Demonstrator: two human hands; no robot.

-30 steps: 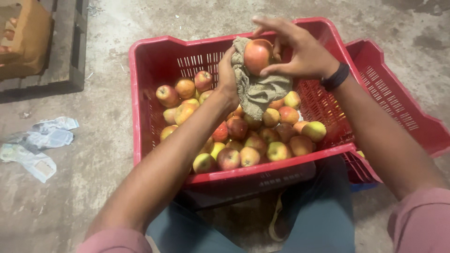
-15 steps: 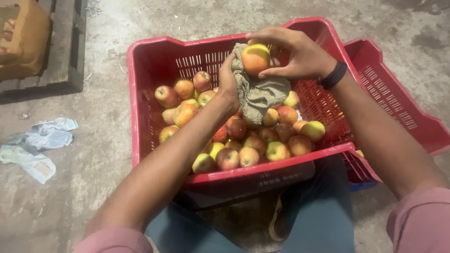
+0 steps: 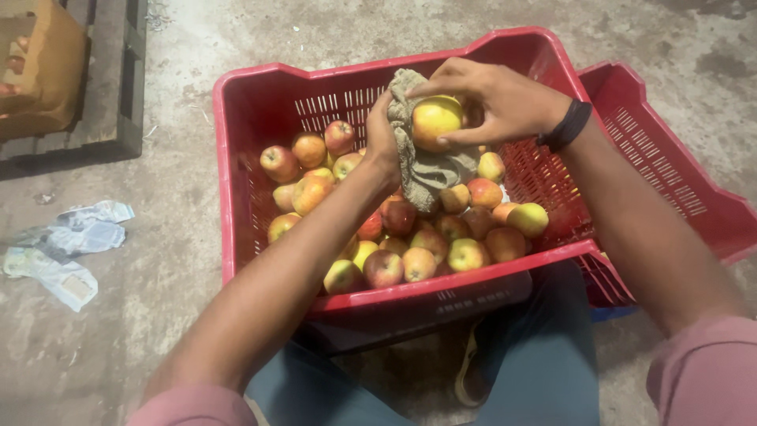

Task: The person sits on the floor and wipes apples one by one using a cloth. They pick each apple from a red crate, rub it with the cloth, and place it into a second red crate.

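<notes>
My right hand (image 3: 493, 99) holds a yellow-red apple (image 3: 435, 121) above a red plastic crate (image 3: 236, 181). My left hand (image 3: 382, 138) grips a grey-green cloth (image 3: 422, 166) that presses against the apple's left side and hangs down below it. The crate holds several red and yellow apples (image 3: 426, 237) piled across its bottom. A black band sits on my right wrist (image 3: 566, 126).
A second red crate (image 3: 670, 173) lies behind the first on the right. A wooden pallet (image 3: 118, 95) with a brown box (image 3: 47, 71) stands at the upper left. Crumpled paper (image 3: 67, 244) lies on the concrete floor at the left. My knees are under the crate's near edge.
The apple has turned in my right hand, from its red side to its yellow side, and the cloth has shifted from under it to its left side.
</notes>
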